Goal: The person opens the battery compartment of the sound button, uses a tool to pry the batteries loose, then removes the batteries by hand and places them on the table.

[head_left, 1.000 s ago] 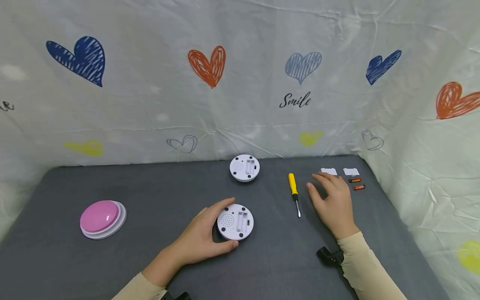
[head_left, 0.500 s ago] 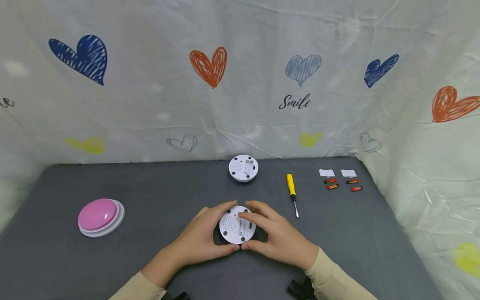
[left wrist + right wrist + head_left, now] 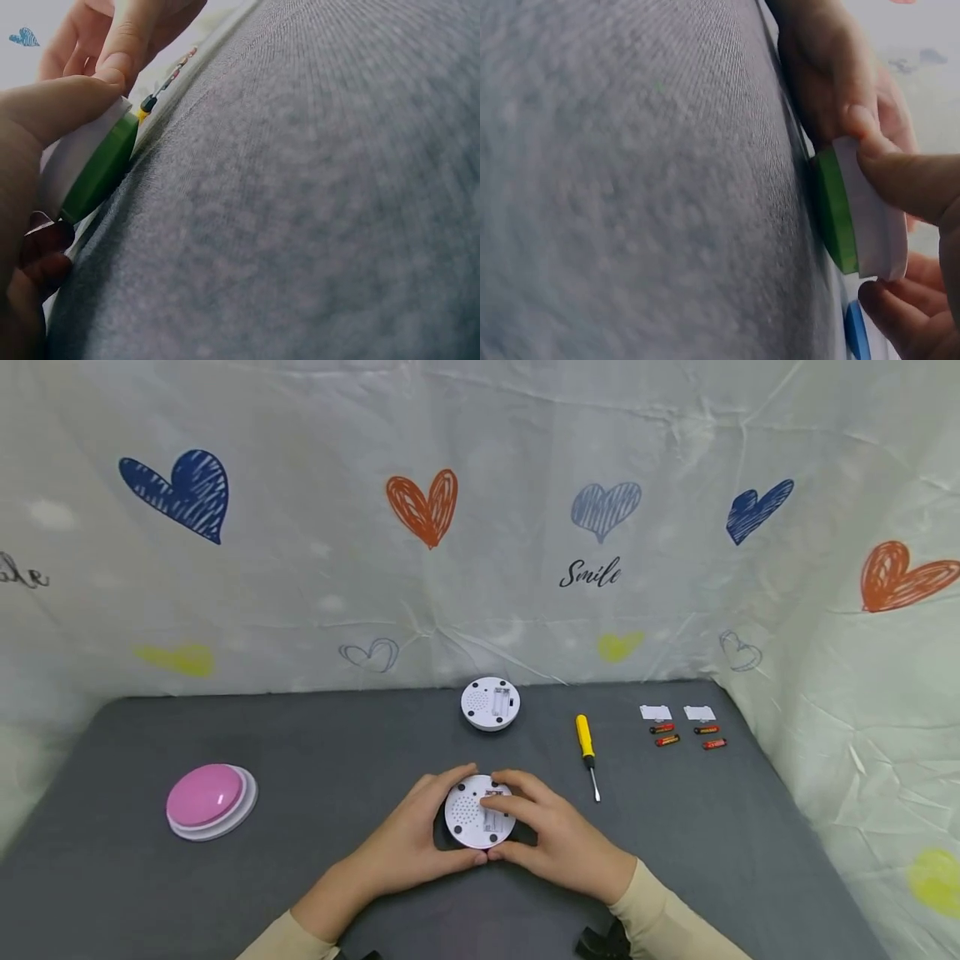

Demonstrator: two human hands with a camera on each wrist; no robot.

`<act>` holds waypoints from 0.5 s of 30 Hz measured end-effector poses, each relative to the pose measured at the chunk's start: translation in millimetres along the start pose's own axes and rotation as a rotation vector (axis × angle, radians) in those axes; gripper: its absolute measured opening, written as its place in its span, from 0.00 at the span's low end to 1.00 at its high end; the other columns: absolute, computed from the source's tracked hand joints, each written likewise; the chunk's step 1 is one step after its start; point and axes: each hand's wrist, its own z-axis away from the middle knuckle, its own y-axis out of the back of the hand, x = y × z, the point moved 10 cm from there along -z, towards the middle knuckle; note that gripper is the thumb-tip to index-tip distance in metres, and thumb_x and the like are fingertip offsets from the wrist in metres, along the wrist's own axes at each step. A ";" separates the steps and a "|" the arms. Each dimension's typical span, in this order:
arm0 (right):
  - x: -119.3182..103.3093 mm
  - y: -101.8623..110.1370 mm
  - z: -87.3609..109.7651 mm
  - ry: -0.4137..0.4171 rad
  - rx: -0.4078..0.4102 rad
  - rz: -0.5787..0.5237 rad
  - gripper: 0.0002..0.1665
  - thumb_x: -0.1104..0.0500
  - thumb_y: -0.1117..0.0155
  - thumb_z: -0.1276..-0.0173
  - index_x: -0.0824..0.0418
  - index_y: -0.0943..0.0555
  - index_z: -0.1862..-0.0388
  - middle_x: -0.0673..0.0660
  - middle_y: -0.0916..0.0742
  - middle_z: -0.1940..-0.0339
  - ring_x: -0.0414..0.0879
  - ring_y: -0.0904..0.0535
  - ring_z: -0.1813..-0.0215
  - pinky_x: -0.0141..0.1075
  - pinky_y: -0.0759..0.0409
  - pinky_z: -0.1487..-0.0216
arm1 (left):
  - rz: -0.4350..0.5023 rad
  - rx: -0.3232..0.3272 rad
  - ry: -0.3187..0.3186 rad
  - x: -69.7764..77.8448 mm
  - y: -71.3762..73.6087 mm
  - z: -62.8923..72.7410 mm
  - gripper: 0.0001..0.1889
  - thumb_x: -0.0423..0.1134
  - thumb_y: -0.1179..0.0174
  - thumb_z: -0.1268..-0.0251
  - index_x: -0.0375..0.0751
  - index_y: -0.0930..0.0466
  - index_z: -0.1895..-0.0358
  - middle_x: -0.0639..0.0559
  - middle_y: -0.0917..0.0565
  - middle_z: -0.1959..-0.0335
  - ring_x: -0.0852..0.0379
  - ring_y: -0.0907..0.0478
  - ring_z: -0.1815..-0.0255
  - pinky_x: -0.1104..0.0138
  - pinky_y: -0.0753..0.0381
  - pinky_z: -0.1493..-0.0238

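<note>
A round push button [image 3: 464, 810] lies upside down in front of me, its white base up and its battery compartment open. Its green dome [image 3: 103, 166] faces the table in the left wrist view. My left hand [image 3: 415, 827] grips its left side between thumb and fingers. From the right, my right hand [image 3: 557, 833] holds the rim, with one fingertip over the base beside the battery compartment. Both thumbs meet at the near edge. In the right wrist view the white base [image 3: 871, 217] sits between the two hands, above its green dome.
Behind stands another upturned button [image 3: 480, 706], with a blue dome [image 3: 858, 330]. A pink-domed button [image 3: 202, 795] lies at left. To the right are a yellow-handled screwdriver [image 3: 586, 739], two white battery covers [image 3: 656, 712] and several small batteries [image 3: 667, 740].
My right hand has come from beside the battery covers at the right to the near button and now holds it together with the left. The left hand has kept its grip.
</note>
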 end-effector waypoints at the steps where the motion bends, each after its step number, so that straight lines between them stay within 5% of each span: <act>1: 0.8 0.3 -0.2 0.005 0.002 0.001 0.34 0.58 0.15 0.33 0.57 0.16 0.29 0.59 0.22 0.24 0.52 0.23 0.25 0.45 0.21 0.27 | 0.013 0.004 0.003 0.9 1.0 -0.3 0.55 0.61 0.17 0.43 0.51 0.36 0.14 0.57 0.25 0.29 0.61 0.26 0.38 0.55 0.19 0.39; 8: 12.0 8.7 -6.6 0.017 0.051 0.020 0.31 0.56 0.14 0.34 0.58 0.14 0.34 0.62 0.21 0.26 0.54 0.21 0.28 0.46 0.20 0.29 | 0.054 0.086 -0.036 7.4 13.9 -8.9 0.51 0.44 0.15 0.41 0.43 0.35 0.16 0.53 0.24 0.32 0.57 0.23 0.53 0.62 0.19 0.50; 15: 29.4 14.7 -17.5 -0.041 0.049 0.020 0.30 0.56 0.15 0.33 0.58 0.14 0.34 0.61 0.21 0.25 0.54 0.22 0.26 0.48 0.21 0.28 | -0.014 0.095 0.003 2.7 16.4 -23.3 0.48 0.42 0.18 0.37 0.41 0.35 0.16 0.50 0.21 0.33 0.56 0.20 0.48 0.61 0.17 0.50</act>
